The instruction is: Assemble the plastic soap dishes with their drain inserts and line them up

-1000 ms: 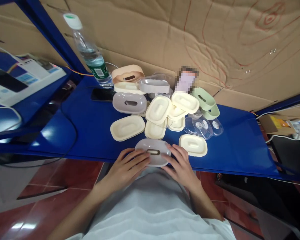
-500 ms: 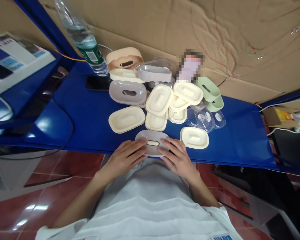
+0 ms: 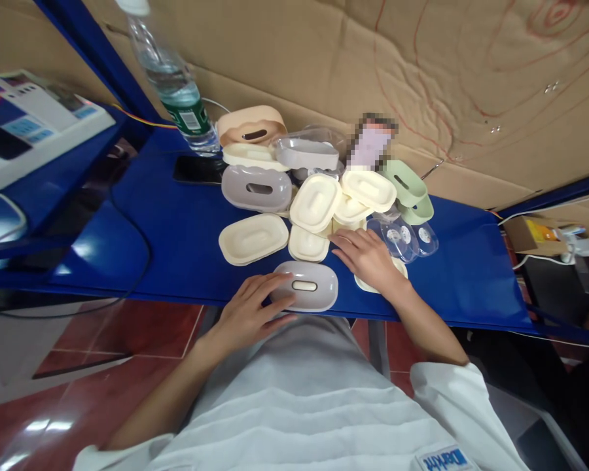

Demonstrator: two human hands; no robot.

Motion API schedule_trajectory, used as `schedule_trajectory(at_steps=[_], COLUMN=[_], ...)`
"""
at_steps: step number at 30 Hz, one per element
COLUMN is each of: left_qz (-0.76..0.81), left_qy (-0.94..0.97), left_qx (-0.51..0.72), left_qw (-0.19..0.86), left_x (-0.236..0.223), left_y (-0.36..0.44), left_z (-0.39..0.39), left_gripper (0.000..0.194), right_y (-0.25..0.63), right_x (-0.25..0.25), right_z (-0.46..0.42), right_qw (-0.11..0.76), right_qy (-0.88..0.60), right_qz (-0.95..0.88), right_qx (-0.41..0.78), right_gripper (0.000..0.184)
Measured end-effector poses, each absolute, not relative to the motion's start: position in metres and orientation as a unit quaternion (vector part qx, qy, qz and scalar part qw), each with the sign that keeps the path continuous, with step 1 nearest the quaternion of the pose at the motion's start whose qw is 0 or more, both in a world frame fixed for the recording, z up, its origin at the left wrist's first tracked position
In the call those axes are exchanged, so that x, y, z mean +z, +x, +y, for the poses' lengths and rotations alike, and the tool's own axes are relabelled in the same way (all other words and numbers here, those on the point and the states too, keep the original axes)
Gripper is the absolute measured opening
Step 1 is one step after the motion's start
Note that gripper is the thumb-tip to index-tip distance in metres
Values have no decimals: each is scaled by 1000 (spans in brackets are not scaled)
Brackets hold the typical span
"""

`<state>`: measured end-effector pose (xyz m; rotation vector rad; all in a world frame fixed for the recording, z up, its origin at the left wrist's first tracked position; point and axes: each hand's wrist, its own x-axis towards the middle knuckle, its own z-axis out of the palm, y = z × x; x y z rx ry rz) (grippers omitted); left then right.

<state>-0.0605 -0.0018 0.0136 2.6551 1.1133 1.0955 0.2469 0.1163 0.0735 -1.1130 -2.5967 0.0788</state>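
Note:
A grey oval plastic cover (image 3: 324,288) lies at the table's front edge, with a cream piece showing through its central slot. My left hand (image 3: 250,311) rests stretched fingers on its left end, thumb near the front rim. Above the table, to the right, my right hand (image 3: 366,258) has its fingers extended beside a small cream tray (image 3: 308,244); whether they touch anything I cannot tell. Under that hand and wrist, another cream tray (image 3: 366,282) is partly hidden. A larger cream tray (image 3: 253,239) lies left of the small one, and more cream trays (image 3: 315,201) are piled behind.
Behind stand a grey slotted cover (image 3: 235,190), a peach cover (image 3: 250,121) and green covers (image 3: 405,182). Clear plastic lids (image 3: 402,245) lie at right. A water bottle (image 3: 184,98) and a dark phone (image 3: 196,170) are at back left. Cardboard (image 3: 299,59) lines the back.
My right hand has left the grey cover's right end and moved right and forward over the cream trays. My left hand stays on the cover. The camera view has shifted slightly.

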Motion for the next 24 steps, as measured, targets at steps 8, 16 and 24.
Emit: schedule_trajectory(at_steps=[8, 16, 24], left_qz=[371, 420, 416], left_qy=[847, 806, 830], left_qx=[379, 417, 372], left_qw=[35, -2, -16], left_x=[11, -6, -3], left_y=[-59, -59, -57], left_z=[-1, -5, -2], left_gripper=[30, 68, 71], right_y=[249, 253, 245], right_x=[79, 79, 60], right_z=[127, 82, 30], right_qw=[292, 352, 303], right_qy=[-381, -385, -471], right_qz=[-835, -582, -702], right_qx=[269, 624, 439], right_gripper=[26, 39, 58])
